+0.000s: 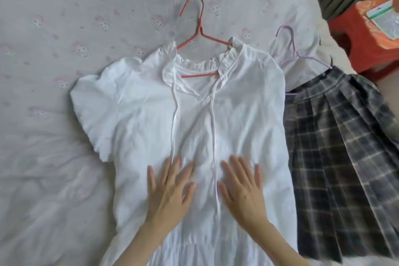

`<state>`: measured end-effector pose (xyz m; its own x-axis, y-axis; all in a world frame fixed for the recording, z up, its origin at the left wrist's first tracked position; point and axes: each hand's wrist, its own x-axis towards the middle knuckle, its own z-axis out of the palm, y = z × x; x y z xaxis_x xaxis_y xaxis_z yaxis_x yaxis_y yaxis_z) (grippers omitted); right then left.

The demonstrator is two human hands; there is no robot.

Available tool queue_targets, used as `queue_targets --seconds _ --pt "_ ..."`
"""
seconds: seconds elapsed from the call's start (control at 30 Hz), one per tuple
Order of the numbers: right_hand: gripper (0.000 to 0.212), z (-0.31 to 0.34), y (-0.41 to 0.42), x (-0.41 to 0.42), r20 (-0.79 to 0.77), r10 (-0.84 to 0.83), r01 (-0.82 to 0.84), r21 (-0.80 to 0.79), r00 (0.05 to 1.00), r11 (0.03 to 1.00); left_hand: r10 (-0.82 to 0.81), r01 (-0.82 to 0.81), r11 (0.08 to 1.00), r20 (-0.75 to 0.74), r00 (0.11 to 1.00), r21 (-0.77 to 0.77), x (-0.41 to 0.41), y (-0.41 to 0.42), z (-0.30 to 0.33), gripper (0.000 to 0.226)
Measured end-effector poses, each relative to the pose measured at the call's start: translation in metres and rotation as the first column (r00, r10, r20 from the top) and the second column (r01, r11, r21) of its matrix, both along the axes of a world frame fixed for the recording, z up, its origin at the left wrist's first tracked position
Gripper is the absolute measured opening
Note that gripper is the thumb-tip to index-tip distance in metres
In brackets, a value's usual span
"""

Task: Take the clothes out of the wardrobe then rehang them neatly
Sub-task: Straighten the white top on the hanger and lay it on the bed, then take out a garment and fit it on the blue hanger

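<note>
While the white dress [200, 114] lies flat on the bed [43, 157] with the red hanger [195, 28] in its neckline, it is smoothed by both spread hands, left [170, 190] and right [241, 188]; lifting by the hook is judged next.

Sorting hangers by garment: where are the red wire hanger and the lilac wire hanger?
Red wire hanger [199, 26], head view, on its neck below the hook.
Lilac wire hanger [292, 44], head view, on its neck.
</note>
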<state>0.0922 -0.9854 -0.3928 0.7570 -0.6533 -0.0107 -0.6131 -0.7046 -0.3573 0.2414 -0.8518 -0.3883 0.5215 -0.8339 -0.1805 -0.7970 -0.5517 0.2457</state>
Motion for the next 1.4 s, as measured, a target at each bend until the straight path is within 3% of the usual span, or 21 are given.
queue_targets --seconds 0.17,0.3,0.37,0.5,0.6,0.73,0.87,1.0,1.2,1.4 --pt "0.054 -0.014 0.088 -0.082 -0.249 0.046 -0.022 0.099 0.967 0.995 0.027 -0.001 0.969 -0.100 0.995 0.246 -0.072 0.095 -0.011 0.057" --pt "0.050 0.000 0.133 -0.121 -0.301 0.047 -0.002 0.148 0.952 0.989 -0.071 0.116 0.952 -0.164 0.984 0.284 -0.107 0.150 -0.002 0.046" --pt "0.045 0.009 0.148 -0.133 -0.274 0.024 0.008 0.118 0.962 0.993 -0.102 0.146 0.942 -0.154 0.983 0.303 -0.115 0.166 0.006 0.060" --pt "0.041 0.044 0.172 -0.150 -0.196 -0.061 0.080 0.089 0.979 0.993 -0.179 0.199 0.963 -0.124 0.976 0.183 -0.123 0.180 0.036 0.041" --pt "0.045 0.091 0.189 -0.162 -0.064 -0.157 0.162 0.072 0.986 0.984 -0.258 0.256 0.966 -0.146 0.955 -0.033 -0.127 0.177 0.076 0.042" --pt "0.043 0.153 0.223 -0.190 0.070 -0.314 0.315 -0.002 0.947 0.949 -0.409 0.375 0.892 -0.096 0.908 -0.254 -0.137 0.171 0.138 0.044" --pt "0.047 0.194 0.265 -0.235 0.075 -0.489 0.493 -0.040 0.869 0.869 -0.556 0.517 0.790 -0.029 0.831 -0.329 -0.164 0.169 0.183 0.047" --pt "0.044 0.217 0.318 -0.301 0.149 -0.676 0.689 -0.056 0.721 0.723 -0.671 0.613 0.692 -0.026 0.741 -0.381 -0.220 0.170 0.204 0.040" --pt "0.045 0.247 0.379 -0.425 0.210 -0.883 0.906 -0.159 0.420 0.393 -0.898 0.817 0.322 0.119 0.424 -0.478 -0.356 0.143 0.242 0.033" --pt "0.046 0.264 0.454 -0.554 0.246 -0.964 0.966 -0.257 0.105 0.039 -0.983 0.860 0.097 0.087 0.162 -0.500 -0.526 0.164 0.249 0.034"
